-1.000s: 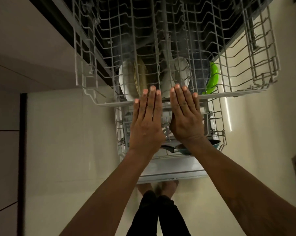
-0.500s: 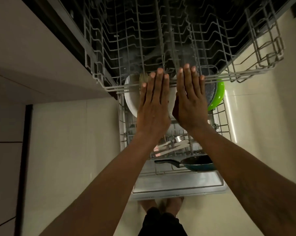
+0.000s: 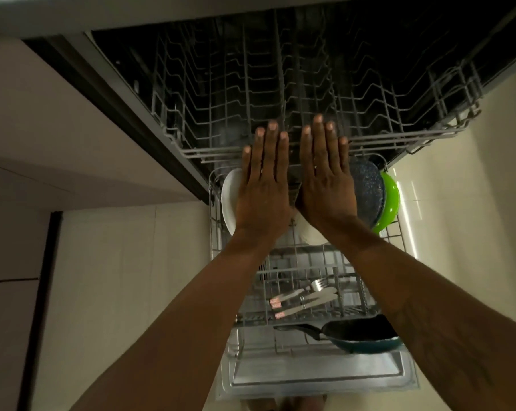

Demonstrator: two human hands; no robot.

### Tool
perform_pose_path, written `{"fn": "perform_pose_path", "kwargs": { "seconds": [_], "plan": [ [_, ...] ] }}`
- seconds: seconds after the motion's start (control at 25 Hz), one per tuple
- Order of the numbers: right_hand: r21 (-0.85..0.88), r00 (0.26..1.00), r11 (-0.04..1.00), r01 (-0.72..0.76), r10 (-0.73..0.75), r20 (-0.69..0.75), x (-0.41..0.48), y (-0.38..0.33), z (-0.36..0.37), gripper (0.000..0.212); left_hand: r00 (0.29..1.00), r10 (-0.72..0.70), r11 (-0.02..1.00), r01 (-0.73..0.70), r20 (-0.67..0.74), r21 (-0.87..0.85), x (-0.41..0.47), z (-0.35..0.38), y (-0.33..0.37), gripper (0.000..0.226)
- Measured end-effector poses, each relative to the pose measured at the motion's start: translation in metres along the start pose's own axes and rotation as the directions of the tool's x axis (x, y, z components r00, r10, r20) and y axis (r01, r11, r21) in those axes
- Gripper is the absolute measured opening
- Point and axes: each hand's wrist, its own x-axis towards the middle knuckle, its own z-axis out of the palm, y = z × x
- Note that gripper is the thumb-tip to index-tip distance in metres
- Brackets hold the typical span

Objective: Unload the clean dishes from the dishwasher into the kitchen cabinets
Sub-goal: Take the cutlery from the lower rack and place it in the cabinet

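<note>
My left hand (image 3: 264, 185) and my right hand (image 3: 325, 176) lie flat, fingers straight, side by side against the front rail of the upper wire rack (image 3: 399, 134), which holds nothing I can see and sits mostly inside the dishwasher. Below them the lower rack (image 3: 213, 232) is pulled out over the open door (image 3: 310, 381). It holds a white plate (image 3: 228, 200) at the left, a dark speckled plate (image 3: 368, 191), a green dish (image 3: 390, 203), another white dish (image 3: 310, 235) partly hidden by my right wrist, cutlery (image 3: 307, 298) and a dark frying pan (image 3: 360, 333).
A cabinet front (image 3: 58, 120) runs along the left of the dishwasher. Pale floor tiles (image 3: 126, 277) lie on both sides of the open door. My feet show just below the door's edge.
Both hands have pushed the upper rack back into the dishwasher. The plates, cutlery and pan in the lower rack have come into plain view.
</note>
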Motion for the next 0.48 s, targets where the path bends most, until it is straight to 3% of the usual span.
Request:
{"fn": "perform_pose_path", "kwargs": {
  "seconds": [0.16,0.36,0.48],
  "plan": [
    [-0.018,0.999,0.999,0.033,-0.033,0.035,0.001,0.01,0.011,0.094,0.998,0.058,0.997,-0.059,0.008,0.055,0.004,0.01,-0.007,0.076],
    [-0.137,0.999,0.991,0.007,-0.001,0.046,0.045,0.019,0.023,0.11,0.999,0.032,0.994,-0.031,-0.009,0.102,0.048,0.011,-0.014,0.081],
    [-0.125,0.996,0.992,0.0,0.011,0.088,0.065,0.023,0.027,0.12,0.999,0.034,0.992,-0.037,0.024,0.121,0.068,0.009,-0.018,0.086]
  ]
}}
